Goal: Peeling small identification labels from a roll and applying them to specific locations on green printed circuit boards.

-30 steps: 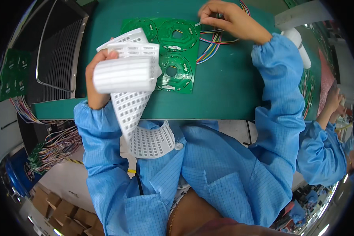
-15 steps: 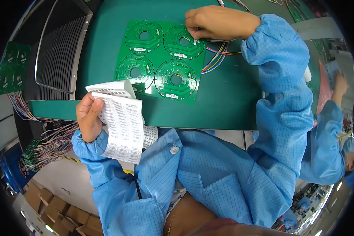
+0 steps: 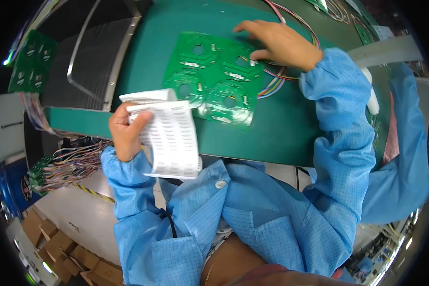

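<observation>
The right hand is over the far right corner of a flat green circuit board with four round shapes, which lies mostly to that hand's left and nearer the person. Its thumb and pointing finger are spread wide, and I see nothing between them. A small white label is just by the thumb tip; I cannot tell if they touch. A bump from the thumb could make the label crooked. Thin wires of many colours lie just below the right hand. Its wrist could catch them and, if they are joined to the board, drag it. The left hand pinches a white paper sheet with rows of print. The sheet hangs down beside that hand, so a loose pinch could let it slip or crumple.
</observation>
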`<move>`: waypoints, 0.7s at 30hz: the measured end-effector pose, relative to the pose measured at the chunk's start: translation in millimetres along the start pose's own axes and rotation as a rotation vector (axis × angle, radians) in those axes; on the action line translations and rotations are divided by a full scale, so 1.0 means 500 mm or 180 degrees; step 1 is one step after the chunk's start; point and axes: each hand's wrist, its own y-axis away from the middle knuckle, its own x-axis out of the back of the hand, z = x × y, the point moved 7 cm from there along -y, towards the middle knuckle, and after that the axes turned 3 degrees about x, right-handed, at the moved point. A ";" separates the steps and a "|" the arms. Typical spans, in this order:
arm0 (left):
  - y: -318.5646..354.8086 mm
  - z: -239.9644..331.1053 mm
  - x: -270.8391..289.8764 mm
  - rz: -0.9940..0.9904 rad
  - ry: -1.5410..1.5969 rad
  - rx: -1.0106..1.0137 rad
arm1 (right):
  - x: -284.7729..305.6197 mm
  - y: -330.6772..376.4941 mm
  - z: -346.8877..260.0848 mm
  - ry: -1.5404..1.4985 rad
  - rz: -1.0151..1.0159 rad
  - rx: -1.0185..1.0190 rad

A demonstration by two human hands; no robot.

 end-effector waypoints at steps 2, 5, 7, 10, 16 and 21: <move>0.009 0.006 0.003 0.0346 0.0310 0.0045 | 0.004 0.020 0.017 -0.0728 0.0388 -0.0399; 0.025 0.018 -0.002 0.0517 0.0468 0.0143 | -0.004 0.059 0.010 -0.1128 0.0289 -0.0704; 0.031 0.023 -0.013 0.0492 0.0633 0.0267 | -0.013 0.086 0.005 -0.0619 -0.0162 -0.1393; 0.036 0.027 -0.040 0.0402 0.0541 0.0414 | 0.061 0.090 -0.089 0.0250 0.0817 -0.0947; 0.051 0.044 -0.094 0.0346 0.0410 0.0125 | 0.067 0.035 -0.251 -0.1587 0.1474 -0.0090; 0.060 0.056 -0.102 0.0210 0.0426 -0.0001 | 0.042 0.019 -0.245 -0.2270 0.1459 -0.0329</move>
